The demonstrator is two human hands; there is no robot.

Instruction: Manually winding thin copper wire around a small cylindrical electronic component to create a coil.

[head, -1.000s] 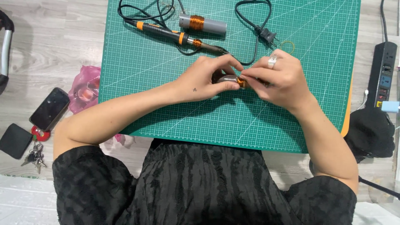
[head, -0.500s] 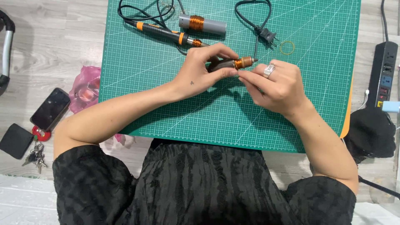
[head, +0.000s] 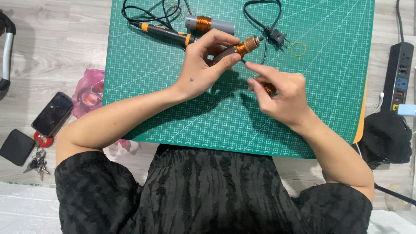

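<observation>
My left hand point(head: 203, 65) grips a dark rod wound with a copper wire coil point(head: 242, 46), holding it tilted above the green cutting mat point(head: 329, 95). A little to the lower right, my right hand point(head: 284, 95) is curled around a small copper-coloured piece point(head: 269, 89), mostly hidden by the fingers. Its index finger reaches toward the rod's coil end. Whether a thin wire runs between the two hands cannot be made out.
At the mat's far edge lie an orange-and-black soldering iron point(head: 167, 31), a grey cylinder with a copper coil point(head: 209, 24), a black plug with cord point(head: 275, 35) and a yellow ring point(head: 298, 49). A power strip point(head: 401, 71) and black cloth point(head: 385, 138) are right; a phone point(head: 52, 113), keys point(head: 38, 162) and pink bag point(head: 89, 93) left.
My left hand has carried the coil rod up and away from me. My right hand has drawn back to the lower right, so the hands are now apart.
</observation>
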